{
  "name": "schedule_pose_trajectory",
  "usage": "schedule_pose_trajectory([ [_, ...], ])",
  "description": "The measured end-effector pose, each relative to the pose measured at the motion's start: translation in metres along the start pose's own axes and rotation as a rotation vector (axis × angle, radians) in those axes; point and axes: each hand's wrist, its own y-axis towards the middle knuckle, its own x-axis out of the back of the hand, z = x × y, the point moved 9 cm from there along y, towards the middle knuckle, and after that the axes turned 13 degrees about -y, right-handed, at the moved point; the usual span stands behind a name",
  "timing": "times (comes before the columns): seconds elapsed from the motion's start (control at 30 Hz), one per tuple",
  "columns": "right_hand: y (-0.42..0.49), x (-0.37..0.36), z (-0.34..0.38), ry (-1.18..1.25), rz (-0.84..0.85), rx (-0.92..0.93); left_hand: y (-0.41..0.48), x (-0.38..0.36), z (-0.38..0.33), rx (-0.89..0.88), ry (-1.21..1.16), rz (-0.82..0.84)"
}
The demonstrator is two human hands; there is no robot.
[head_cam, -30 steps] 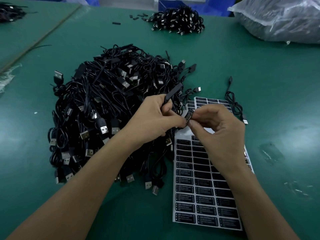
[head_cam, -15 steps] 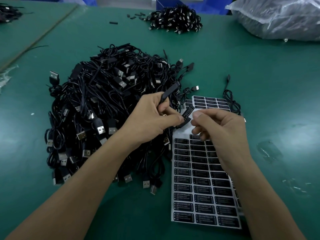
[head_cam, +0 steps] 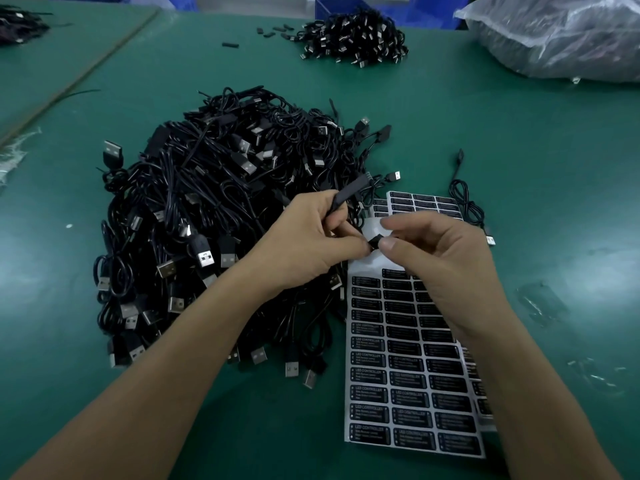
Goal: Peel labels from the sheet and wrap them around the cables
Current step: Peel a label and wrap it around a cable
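"LED CONTROLLER", in white capitals on black, heading each of the labels (head_cam: pixel 369 433) on the sheet (head_cam: pixel 367 266) at 5 o'clock in frame. Sharpest across the rows nearest the camera, at 6 o'clock on the sheet. Legible also up the column at 9 o'clock, but smeared to grey toward 12 o'clock. Beneath each heading, three lines of finer white print, too small to read. More black labels on a second sheet (head_cam: pixel 483 407) showing from beneath at 3 o'clock, print illegible.
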Motion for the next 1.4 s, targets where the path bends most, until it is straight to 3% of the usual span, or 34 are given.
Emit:
schedule_pose_trajectory([
  [0.3, -0.001, 0.002, -0.002, 0.045, -0.006, -0.049, 0.001, 0.004, 0.001, 0.002, 0.053, -0.048],
  [0.63, -0.003, -0.006, -0.003, 0.413, -0.008, -0.142, 0.0, 0.003, 0.0, 0.009, -0.014, -0.045],
  [1.27, -0.005, -0.005, -0.007, 0.352, -0.049, -0.149, 0.0, 0.013, -0.005, -0.072, -0.084, -0.132],
  [1.4, -0.006, -0.005, -0.011, 0.24, -0.035, -0.216, 0.002, 0.012, -0.003, -0.076, -0.048, -0.119],
])
